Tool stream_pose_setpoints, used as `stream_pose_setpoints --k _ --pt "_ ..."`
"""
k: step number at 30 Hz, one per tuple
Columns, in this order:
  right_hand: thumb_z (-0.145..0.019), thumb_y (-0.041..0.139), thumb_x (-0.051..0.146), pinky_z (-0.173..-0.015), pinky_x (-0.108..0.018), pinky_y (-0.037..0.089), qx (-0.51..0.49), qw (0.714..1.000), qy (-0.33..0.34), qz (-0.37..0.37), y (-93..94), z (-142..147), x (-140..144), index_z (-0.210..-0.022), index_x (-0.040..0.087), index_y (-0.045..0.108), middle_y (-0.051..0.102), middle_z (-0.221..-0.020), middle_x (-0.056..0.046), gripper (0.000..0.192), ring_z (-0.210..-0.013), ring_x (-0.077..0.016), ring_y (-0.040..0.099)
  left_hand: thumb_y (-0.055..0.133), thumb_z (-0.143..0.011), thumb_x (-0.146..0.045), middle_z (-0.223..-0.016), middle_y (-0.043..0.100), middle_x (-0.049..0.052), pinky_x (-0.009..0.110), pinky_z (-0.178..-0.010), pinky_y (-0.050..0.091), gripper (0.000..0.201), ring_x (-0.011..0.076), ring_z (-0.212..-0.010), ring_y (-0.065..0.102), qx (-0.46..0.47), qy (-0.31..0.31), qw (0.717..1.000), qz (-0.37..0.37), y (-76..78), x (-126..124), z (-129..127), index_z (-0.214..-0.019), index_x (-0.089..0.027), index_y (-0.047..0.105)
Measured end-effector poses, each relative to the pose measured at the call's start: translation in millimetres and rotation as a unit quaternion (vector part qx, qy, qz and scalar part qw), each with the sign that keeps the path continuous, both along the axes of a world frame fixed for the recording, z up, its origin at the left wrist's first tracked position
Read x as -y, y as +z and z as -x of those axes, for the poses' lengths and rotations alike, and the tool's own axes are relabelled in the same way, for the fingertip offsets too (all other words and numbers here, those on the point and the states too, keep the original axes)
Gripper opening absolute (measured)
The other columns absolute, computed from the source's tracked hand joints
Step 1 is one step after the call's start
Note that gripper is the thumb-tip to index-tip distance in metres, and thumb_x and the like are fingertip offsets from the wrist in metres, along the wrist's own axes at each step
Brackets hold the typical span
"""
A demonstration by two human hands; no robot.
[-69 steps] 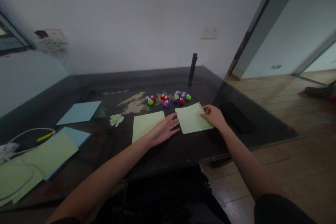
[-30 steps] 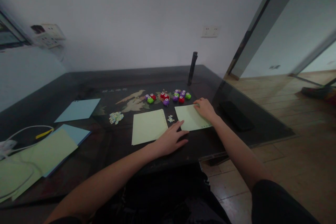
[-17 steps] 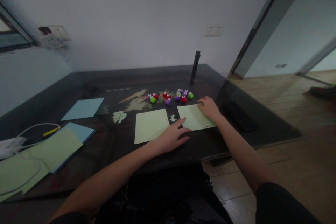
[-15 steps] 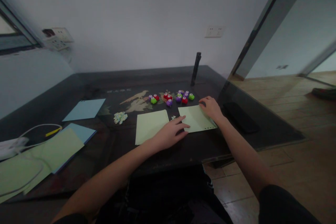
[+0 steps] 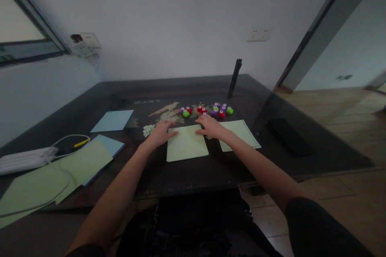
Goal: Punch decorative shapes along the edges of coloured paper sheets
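Observation:
Two pale green sheets lie on the dark table (image 5: 187,176). My left hand (image 5: 161,131) rests flat on the top left corner of the nearer green sheet (image 5: 186,144). My right hand (image 5: 211,126) lies on that sheet's top right corner, fingers spread. The second green sheet (image 5: 241,134), with punched holes along its right edge, lies just right of my right forearm. A cluster of small red, green and purple punches (image 5: 208,111) sits just beyond both hands. A little heap of paper bits (image 5: 147,130) lies left of my left hand.
A blue sheet (image 5: 112,120) lies at the left; more green and blue sheets (image 5: 75,166) overlap at the near left under a white cable (image 5: 64,142). A dark upright post (image 5: 234,78) stands at the back. A black flat object (image 5: 288,140) lies right, near the table edge.
Both hands left the right-hand green sheet and moved left onto the top corners of the other green sheet. The view has shifted, so everything sits further right.

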State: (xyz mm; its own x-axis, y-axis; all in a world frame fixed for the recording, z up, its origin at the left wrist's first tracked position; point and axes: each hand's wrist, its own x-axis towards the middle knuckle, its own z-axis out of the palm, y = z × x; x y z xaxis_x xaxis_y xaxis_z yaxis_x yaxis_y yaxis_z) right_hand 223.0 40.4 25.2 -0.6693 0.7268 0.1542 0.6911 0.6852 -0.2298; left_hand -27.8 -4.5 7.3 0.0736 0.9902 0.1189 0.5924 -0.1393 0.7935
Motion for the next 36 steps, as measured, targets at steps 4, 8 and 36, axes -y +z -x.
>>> stream_pose_setpoints --k 4,8,36 --pt "-0.075 0.069 0.048 -0.089 -0.04 0.04 0.042 0.999 -0.011 0.001 -13.8 10.8 -2.9 -0.125 0.014 0.057 0.056 -0.122 -0.015 0.062 -0.116 -0.031 0.046 0.076 -0.062 -0.034 -0.115 0.059 0.011 0.043 -0.104 0.031 0.048 0.0315 -0.115 0.049 -0.141 -0.029 0.99 -0.011 -0.4 2.7 -5.6 -0.106 -0.02 0.064" --pt "-0.074 0.069 0.051 -0.085 -0.038 0.039 0.047 0.999 -0.017 -0.011 -20.2 9.7 -4.2 -0.122 0.016 0.059 0.055 -0.118 -0.015 0.06 -0.112 -0.0297 0.046 0.07 -0.07 -0.038 -0.117 0.057 0.013 0.041 -0.098 0.038 0.051 0.0291 -0.11 0.052 -0.283 -0.053 0.957 -0.032 -0.2 2.0 -7.0 -0.116 -0.016 0.061" --pt "-0.069 0.069 0.019 -0.059 -0.023 0.04 -0.22 0.95 -0.053 0.214 -19.6 8.1 1.4 -0.075 0.014 0.066 0.066 -0.069 -0.003 0.009 -0.065 -0.0153 0.058 0.076 -0.061 -0.032 -0.099 0.061 0.01 0.042 -0.089 0.041 0.045 0.0288 -0.099 0.054 -0.26 -0.025 0.962 -0.075 3.8 -1.9 -9.0 -0.099 -0.016 0.058"
